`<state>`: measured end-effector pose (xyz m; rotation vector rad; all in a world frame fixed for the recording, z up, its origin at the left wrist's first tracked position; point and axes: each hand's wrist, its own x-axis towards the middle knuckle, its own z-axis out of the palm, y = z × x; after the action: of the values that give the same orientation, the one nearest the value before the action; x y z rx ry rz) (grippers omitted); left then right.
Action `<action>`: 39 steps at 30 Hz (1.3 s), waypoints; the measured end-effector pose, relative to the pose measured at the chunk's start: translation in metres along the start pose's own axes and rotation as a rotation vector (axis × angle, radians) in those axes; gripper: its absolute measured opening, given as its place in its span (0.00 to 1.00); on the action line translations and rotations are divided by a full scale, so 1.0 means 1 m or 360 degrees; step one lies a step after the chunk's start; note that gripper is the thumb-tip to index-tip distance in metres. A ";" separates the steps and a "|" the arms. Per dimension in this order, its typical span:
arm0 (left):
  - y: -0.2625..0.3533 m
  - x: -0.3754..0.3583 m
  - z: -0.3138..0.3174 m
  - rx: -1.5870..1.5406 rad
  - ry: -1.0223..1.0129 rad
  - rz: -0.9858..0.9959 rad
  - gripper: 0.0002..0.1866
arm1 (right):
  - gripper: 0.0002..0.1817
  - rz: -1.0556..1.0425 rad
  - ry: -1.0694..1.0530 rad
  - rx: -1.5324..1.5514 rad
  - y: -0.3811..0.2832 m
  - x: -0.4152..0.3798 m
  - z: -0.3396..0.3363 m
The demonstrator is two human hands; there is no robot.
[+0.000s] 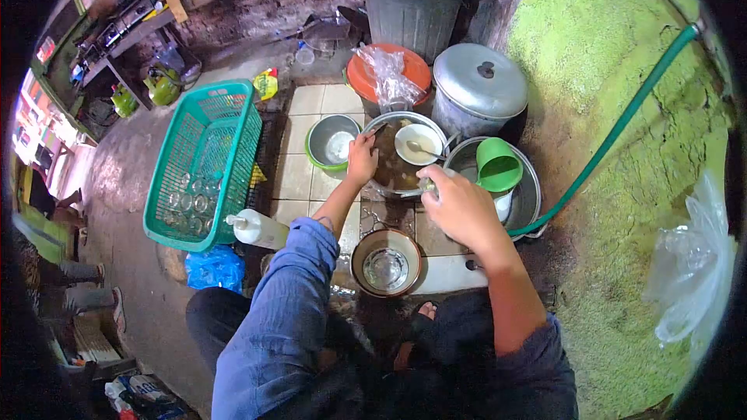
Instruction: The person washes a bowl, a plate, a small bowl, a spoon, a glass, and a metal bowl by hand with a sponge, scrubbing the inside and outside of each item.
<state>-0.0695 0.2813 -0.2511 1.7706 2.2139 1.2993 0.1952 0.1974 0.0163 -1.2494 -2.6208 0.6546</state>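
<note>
My left hand (362,157) is at the left side of a wide metal basin (387,162) of murky brown water. Its fingers are closed around something thin and dark near the rim, too small to name. Over the basin's right front edge, my right hand (459,206) is closed, with a small pale-green bit showing at its fingertips. Inside the basin, a white bowl (406,134) holds cloudy liquid and a spoon (424,149). Left of it stands a grey metal pot (317,140) with a green rim beneath. A brown-rimmed bowl (358,264) sits nearer me.
A green dipper (498,165) rests in a metal tub (535,187), beside a green hose (603,152). Glasses lie in a green basket (241,136) at left, near a white bottle (261,229). Behind stand a lidded pot (475,82) and an orange-lidded bucket (358,74).
</note>
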 end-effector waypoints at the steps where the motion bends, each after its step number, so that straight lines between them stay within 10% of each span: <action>1: 0.007 0.005 -0.017 -0.0066 -0.0038 0.0053 0.23 | 0.17 -0.0014 0.0022 0.0005 0.003 0.005 0.003; 6: 0.064 0.024 -0.130 -0.0458 -0.0310 0.0103 0.20 | 0.20 -0.0027 0.0514 0.0429 0.052 0.056 0.038; 9: 0.114 0.017 -0.208 -0.1044 -0.0591 -0.0480 0.21 | 0.19 0.0025 0.0699 0.0756 0.065 0.083 0.057; 15: 0.169 -0.065 -0.300 -0.1685 -0.0523 -0.0758 0.22 | 0.47 0.0240 -0.0265 0.2126 0.004 0.072 0.079; 18: 0.183 -0.117 -0.302 -0.1952 -0.0235 -0.0875 0.23 | 0.30 -0.0275 -0.0081 0.2041 -0.037 0.042 0.085; 21: 0.178 -0.156 -0.281 -0.2341 0.0142 -0.0956 0.26 | 0.22 -0.0109 -0.0281 0.1527 -0.048 0.028 0.079; 29: 0.202 -0.176 -0.274 -0.3309 0.0007 -0.1304 0.38 | 0.30 -0.0437 0.0031 -0.0233 -0.075 -0.001 0.073; 35: 0.196 -0.174 -0.261 -0.3495 0.0144 -0.1445 0.35 | 0.21 -0.0368 0.0829 0.0766 -0.061 0.000 0.043; 39: 0.186 -0.173 -0.245 -0.3533 0.0153 -0.1350 0.29 | 0.23 -0.0522 0.0458 0.0624 -0.102 -0.025 0.046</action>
<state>0.0199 -0.0003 -0.0576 -0.1138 0.2120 1.8202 0.1242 0.1072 0.0224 -0.7196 -2.2440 0.8059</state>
